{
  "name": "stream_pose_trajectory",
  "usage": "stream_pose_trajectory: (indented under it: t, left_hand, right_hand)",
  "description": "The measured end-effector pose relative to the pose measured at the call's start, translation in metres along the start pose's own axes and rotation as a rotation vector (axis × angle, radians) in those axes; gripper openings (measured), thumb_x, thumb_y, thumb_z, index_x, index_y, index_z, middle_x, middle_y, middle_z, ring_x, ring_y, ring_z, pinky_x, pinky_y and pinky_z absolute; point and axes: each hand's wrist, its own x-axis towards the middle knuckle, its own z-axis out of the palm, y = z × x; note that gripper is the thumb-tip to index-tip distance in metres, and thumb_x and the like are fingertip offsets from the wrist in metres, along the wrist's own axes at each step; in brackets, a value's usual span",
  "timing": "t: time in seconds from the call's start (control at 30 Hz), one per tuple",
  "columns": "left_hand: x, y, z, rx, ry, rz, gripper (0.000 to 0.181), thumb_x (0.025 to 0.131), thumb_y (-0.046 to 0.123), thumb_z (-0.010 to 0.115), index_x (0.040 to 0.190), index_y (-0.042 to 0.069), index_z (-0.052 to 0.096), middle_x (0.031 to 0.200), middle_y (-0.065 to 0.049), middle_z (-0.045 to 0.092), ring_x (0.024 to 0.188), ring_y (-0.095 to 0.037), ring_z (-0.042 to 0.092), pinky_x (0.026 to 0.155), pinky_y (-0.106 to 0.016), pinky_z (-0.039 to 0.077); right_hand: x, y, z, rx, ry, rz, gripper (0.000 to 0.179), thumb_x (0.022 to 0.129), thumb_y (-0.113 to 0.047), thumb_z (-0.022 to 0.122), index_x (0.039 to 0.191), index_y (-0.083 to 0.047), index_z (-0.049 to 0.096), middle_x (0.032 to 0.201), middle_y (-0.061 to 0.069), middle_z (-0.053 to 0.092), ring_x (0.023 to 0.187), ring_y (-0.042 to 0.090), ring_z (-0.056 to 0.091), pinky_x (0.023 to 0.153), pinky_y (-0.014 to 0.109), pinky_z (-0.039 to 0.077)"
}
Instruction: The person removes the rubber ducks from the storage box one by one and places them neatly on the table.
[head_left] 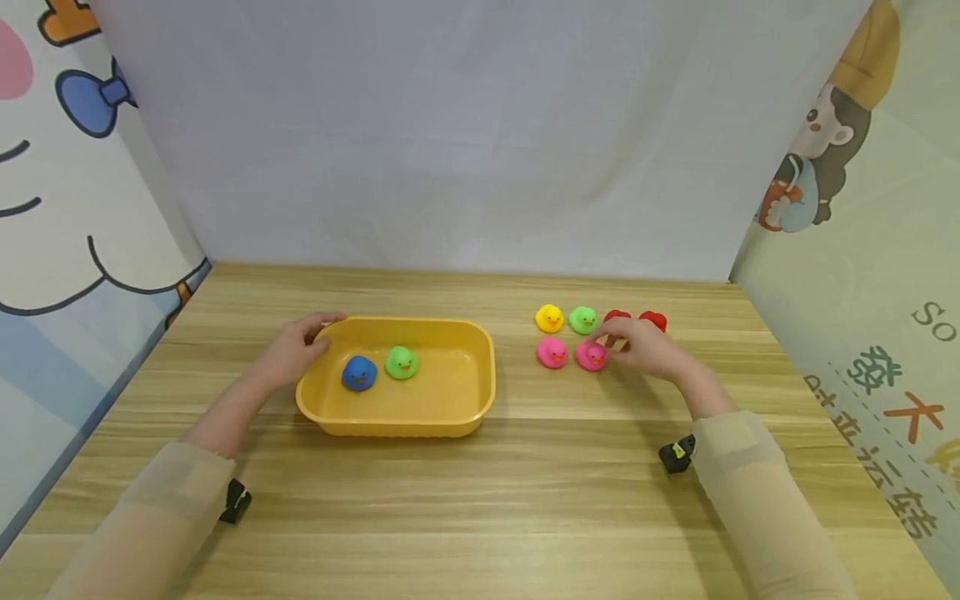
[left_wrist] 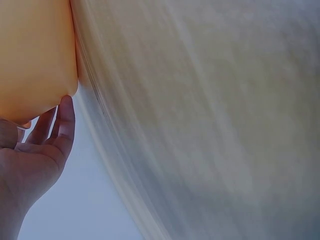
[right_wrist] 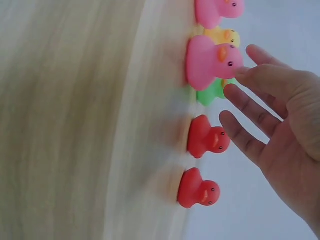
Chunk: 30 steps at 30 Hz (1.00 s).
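At its left end, a yellow plastic basin (head_left: 442, 392) is gripped at the rim by my left hand (head_left: 288, 357), thumb inside and fingers outside. A blue toy duck (head_left: 359, 374) and a green toy duck (head_left: 402, 363) sit inside it. My right hand (head_left: 648, 346) is over the right-hand pink duck (right_wrist: 202, 65), its fingers spread and the thumb tip right at the duck's head. This duck stands on the table. Beside it are another pink duck (head_left: 552, 352), a yellow duck (head_left: 550, 318), a green duck (head_left: 582, 320) and two red ducks (right_wrist: 207, 137), partly hidden by the hand in the head view.
The ducks and basin stand on a wood-grain table (head_left: 480, 517). Behind it hangs a plain pale cloth (head_left: 480, 142). Printed cartoon panels flank both sides. Small black devices (head_left: 677, 455) show at both wrists.
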Motion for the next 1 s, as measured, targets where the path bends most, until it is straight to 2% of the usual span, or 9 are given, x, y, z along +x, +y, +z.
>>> stream_pose_trajectory:
  t: [0.13, 0.3, 0.37, 0.53, 0.63, 0.73, 0.87, 0.97, 1.0]
  left_hand:
    - [0.0, 0.001, -0.001, -0.012, -0.004, 0.005, 0.043, 0.097, 0.004, 0.045, 0.14, 0.009, 0.044, 0.069, -0.004, 0.033, 0.055, -0.014, 0.032, 0.056, -0.026, 0.036]
    - [0.0, 0.002, -0.002, -0.023, -0.004, 0.018, 0.043, 0.098, 0.004, 0.046, 0.14, 0.008, 0.044, 0.072, -0.007, 0.038, 0.055, -0.014, 0.033, 0.057, -0.025, 0.036]
    - [0.0, 0.002, -0.002, -0.024, 0.003, 0.027, 0.043, 0.097, 0.003, 0.046, 0.14, 0.007, 0.045, 0.08, -0.011, 0.046, 0.057, -0.015, 0.034, 0.058, -0.026, 0.037]
    - [-0.001, 0.003, -0.001, -0.01, 0.013, 0.04, 0.042, 0.097, 0.002, 0.046, 0.139, 0.005, 0.045, 0.094, -0.019, 0.051, 0.06, -0.017, 0.034, 0.059, -0.026, 0.036]
    - [-0.002, 0.003, -0.001, -0.007, 0.011, 0.039, 0.042, 0.097, 0.003, 0.047, 0.139, 0.005, 0.045, 0.102, -0.02, 0.053, 0.06, -0.017, 0.034, 0.06, -0.026, 0.036]
    - [-0.002, 0.002, -0.001, -0.009, 0.01, 0.031, 0.042, 0.097, 0.003, 0.046, 0.139, 0.006, 0.045, 0.09, -0.019, 0.05, 0.058, -0.016, 0.033, 0.058, -0.026, 0.036]
    - [-0.002, 0.002, 0.0, -0.009, 0.016, 0.033, 0.042, 0.097, 0.004, 0.047, 0.139, 0.006, 0.045, 0.084, -0.015, 0.048, 0.055, -0.014, 0.031, 0.056, -0.026, 0.035]
    - [-0.002, 0.001, -0.001, -0.006, 0.021, 0.041, 0.042, 0.097, 0.005, 0.047, 0.139, 0.006, 0.045, 0.092, -0.016, 0.052, 0.055, -0.013, 0.031, 0.057, -0.026, 0.036]
    - [-0.002, 0.001, -0.001, -0.003, 0.02, 0.04, 0.042, 0.097, 0.005, 0.047, 0.139, 0.007, 0.045, 0.088, -0.017, 0.05, 0.055, -0.013, 0.031, 0.057, -0.026, 0.035]
  right_hand:
    - [-0.001, -0.004, -0.006, 0.0, 0.018, -0.028, 0.03, 0.078, 0.006, 0.069, 0.107, -0.001, 0.067, 0.099, 0.015, 0.064, 0.089, 0.03, 0.062, 0.075, 0.044, 0.053]
    - [-0.002, -0.013, -0.014, 0.023, 0.006, -0.004, 0.034, 0.081, 0.004, 0.068, 0.114, 0.0, 0.064, 0.109, 0.018, 0.063, 0.094, 0.03, 0.059, 0.082, 0.047, 0.049]
    - [-0.003, -0.018, -0.017, 0.017, 0.008, -0.005, 0.035, 0.082, 0.002, 0.068, 0.116, -0.001, 0.064, 0.11, 0.017, 0.063, 0.093, 0.03, 0.057, 0.083, 0.046, 0.048]
    - [-0.002, -0.028, -0.023, 0.015, 0.023, -0.029, 0.034, 0.083, -0.001, 0.068, 0.116, -0.004, 0.064, 0.099, 0.012, 0.063, 0.089, 0.031, 0.056, 0.08, 0.046, 0.048]
    - [-0.002, -0.033, -0.025, 0.008, 0.034, -0.033, 0.032, 0.084, -0.004, 0.068, 0.116, -0.007, 0.064, 0.097, 0.008, 0.062, 0.087, 0.026, 0.056, 0.078, 0.046, 0.049]
    - [-0.003, -0.038, -0.028, 0.0, 0.052, -0.041, 0.032, 0.085, -0.007, 0.069, 0.116, -0.009, 0.064, 0.098, 0.006, 0.063, 0.085, 0.021, 0.056, 0.076, 0.044, 0.049]
    - [-0.004, -0.047, -0.032, -0.016, 0.078, -0.069, 0.032, 0.084, -0.008, 0.07, 0.116, -0.009, 0.064, 0.101, 0.005, 0.064, 0.084, 0.02, 0.056, 0.074, 0.038, 0.049]
    - [-0.004, -0.055, -0.035, -0.023, 0.093, -0.084, 0.032, 0.085, -0.008, 0.069, 0.116, -0.008, 0.063, 0.104, 0.006, 0.064, 0.087, 0.02, 0.057, 0.075, 0.036, 0.048]
    - [-0.004, -0.058, -0.036, -0.025, 0.098, -0.084, 0.033, 0.084, -0.009, 0.069, 0.116, -0.008, 0.063, 0.104, 0.006, 0.064, 0.088, 0.019, 0.057, 0.076, 0.036, 0.049]
